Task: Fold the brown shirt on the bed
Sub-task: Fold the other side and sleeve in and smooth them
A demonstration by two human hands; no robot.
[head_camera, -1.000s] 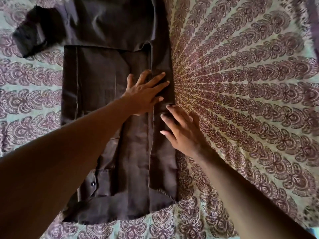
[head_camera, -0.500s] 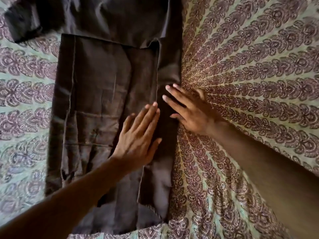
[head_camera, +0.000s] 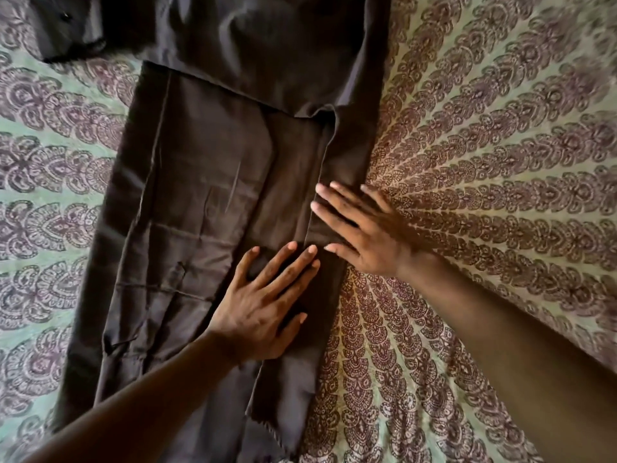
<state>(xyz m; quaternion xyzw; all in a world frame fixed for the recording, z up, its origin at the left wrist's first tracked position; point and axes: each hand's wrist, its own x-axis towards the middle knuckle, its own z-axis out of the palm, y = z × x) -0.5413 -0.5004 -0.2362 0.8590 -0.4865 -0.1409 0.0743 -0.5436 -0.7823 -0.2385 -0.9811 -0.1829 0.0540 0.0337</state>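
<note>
Nearest the camera: two bare forearms enter from the bottom edge, left arm from lower left, right arm from lower right, both angled in toward the middle of the bed.

Left hand (head_camera: 263, 305): flat, palm down on the brown shirt (head_camera: 207, 208), fingers straight and slightly spread, pointing up and to the right. Thumb out to the right side. Holds nothing; presses the cloth just left of the folded strip's edge.

Right hand (head_camera: 370, 235): also flat and palm down, fingers straight and fanned toward the left. The fingers lie on the narrow folded strip (head_camera: 347, 155) along the shirt's right side; the heel of the hand sits over the bedsheet (head_camera: 500, 162). No cloth pinched. Its thumb tip is just beside the left hand's fingertips.

Shirt: laid flat on the bed, left of centre, running from the bottom edge to the top edge. Right side is turned in as a long strip with a visible seam line. Left side shows a second lengthwise crease. A pocket outline with faint wrinkles sits near the left hand.

Farther up: a wider part of the shirt lies across the top. At far top left, a dark bunched sleeve (head_camera: 66, 25) rests on the sheet.

Bedsheet: pale green with purple-brown paisley print fanning outward on the right.
</note>
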